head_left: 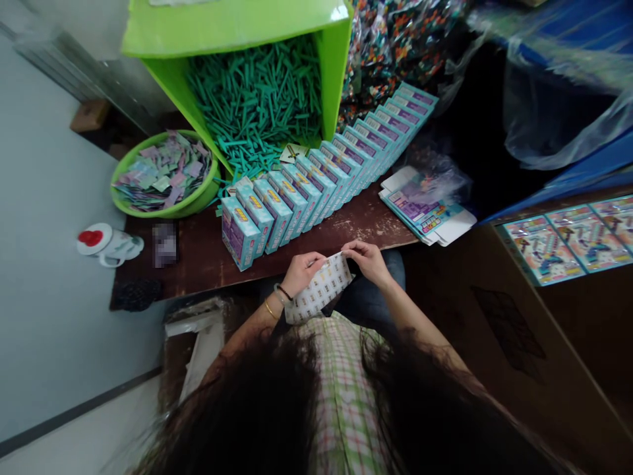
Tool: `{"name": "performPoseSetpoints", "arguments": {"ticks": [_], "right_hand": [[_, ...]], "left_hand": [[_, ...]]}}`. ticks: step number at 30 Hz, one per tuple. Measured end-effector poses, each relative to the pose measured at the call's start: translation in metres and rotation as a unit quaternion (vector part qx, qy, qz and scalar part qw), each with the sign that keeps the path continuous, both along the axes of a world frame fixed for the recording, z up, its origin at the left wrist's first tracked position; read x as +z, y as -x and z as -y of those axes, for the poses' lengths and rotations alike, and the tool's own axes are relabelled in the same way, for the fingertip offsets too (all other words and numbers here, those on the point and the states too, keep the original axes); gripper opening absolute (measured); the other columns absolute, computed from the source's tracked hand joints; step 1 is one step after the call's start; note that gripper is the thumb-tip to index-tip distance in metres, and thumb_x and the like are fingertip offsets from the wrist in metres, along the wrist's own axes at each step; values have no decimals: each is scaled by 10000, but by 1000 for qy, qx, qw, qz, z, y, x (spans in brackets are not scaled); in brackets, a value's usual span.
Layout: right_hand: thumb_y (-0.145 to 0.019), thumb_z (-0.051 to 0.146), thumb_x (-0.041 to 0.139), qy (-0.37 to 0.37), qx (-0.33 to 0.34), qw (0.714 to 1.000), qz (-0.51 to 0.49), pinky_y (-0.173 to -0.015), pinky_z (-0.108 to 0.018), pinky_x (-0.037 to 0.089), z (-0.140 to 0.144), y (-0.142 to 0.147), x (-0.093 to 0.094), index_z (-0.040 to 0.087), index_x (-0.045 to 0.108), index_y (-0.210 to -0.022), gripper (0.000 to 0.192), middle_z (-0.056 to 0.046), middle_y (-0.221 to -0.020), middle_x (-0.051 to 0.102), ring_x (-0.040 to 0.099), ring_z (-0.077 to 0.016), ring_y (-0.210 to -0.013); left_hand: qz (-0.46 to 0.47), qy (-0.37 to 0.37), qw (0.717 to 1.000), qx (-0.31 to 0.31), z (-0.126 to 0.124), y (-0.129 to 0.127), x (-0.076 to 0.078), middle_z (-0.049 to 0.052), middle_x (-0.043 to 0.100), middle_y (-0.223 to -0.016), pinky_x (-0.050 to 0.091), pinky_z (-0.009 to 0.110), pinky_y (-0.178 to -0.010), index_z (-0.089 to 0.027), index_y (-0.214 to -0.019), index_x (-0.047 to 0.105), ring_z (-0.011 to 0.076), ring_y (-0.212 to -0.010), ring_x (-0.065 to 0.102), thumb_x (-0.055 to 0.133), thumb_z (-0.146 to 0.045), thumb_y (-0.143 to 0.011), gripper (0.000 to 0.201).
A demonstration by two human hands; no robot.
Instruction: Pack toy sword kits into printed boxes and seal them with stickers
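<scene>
Between my hands, over my lap at the table's front edge, is a white printed sheet or packet (pixel 321 288) with rows of small marks; which of the two I cannot tell. My left hand (pixel 302 272) pinches its upper edge, thumb on top. At its upper right corner my right hand (pixel 366 259) grips with fingertips pressed together. Just beyond my hands stands a long row of small teal and purple boxes (pixel 241 232), leaning and overlapping toward the back right. Flattened box cartons (pixel 420 204) lie right of the row.
A bright green bin (pixel 332 86) on its side spills green plastic pieces (pixel 257 99). Left of it sit a green basin (pixel 198 198) of small packets and a lidded mug (pixel 111 245). Bags of coloured pieces (pixel 395 46) lie behind; a cardboard carton (pixel 504 316) stands right.
</scene>
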State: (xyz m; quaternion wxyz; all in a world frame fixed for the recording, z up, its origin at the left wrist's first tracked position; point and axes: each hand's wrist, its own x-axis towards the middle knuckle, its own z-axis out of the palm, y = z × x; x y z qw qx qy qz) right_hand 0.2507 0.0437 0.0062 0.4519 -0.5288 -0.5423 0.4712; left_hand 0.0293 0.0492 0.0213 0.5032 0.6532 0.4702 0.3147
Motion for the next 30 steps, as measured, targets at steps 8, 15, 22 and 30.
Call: {"name": "performPoseSetpoints", "arguments": {"ticks": [8, 15, 22, 30], "right_hand": [[-955, 446, 618, -112, 24, 985, 126, -1127, -488, 431, -2, -6, 6, 249, 727, -763, 296, -11, -773, 748, 666, -201, -743], [-1016, 461, 538, -115, 47, 980, 155, -952, -428, 531, -9, -6, 8, 249, 770, -963, 319, -52, -884, 759, 689, -230, -858], [-995, 391, 622, -208, 91, 943, 245, -1235, -566, 273, -5, -22, 36, 284, 774, -914, 203, -41, -1099, 771, 686, -249, -1095], [-963, 351, 664, -155, 150, 958, 188, -1200, -555, 359, -10, -10, 45, 325, 686, -1345, 383, -51, -1198, 771, 672, -268, -1192]], "left_hand": [[33, 31, 999, 21, -8, -1, 0, 12, 663, -659, 437, 238, -583, -154, -722, 711, 141, -634, 552, 626, -456, -826, 330], [40, 19, 999, 24, -10, -2, 5, 9, 656, -666, 439, 242, -599, -158, -733, 708, 143, -650, 555, 622, -468, -837, 338], [47, 17, 999, 18, -12, -1, 6, 8, 651, -667, 419, 251, -610, -157, -735, 706, 138, -637, 526, 622, -503, -822, 366], [12, 20, 1000, 7, -12, 0, 7, 14, 670, -686, 425, 258, -635, -162, -737, 714, 155, -671, 547, 643, -490, -836, 350]]}}
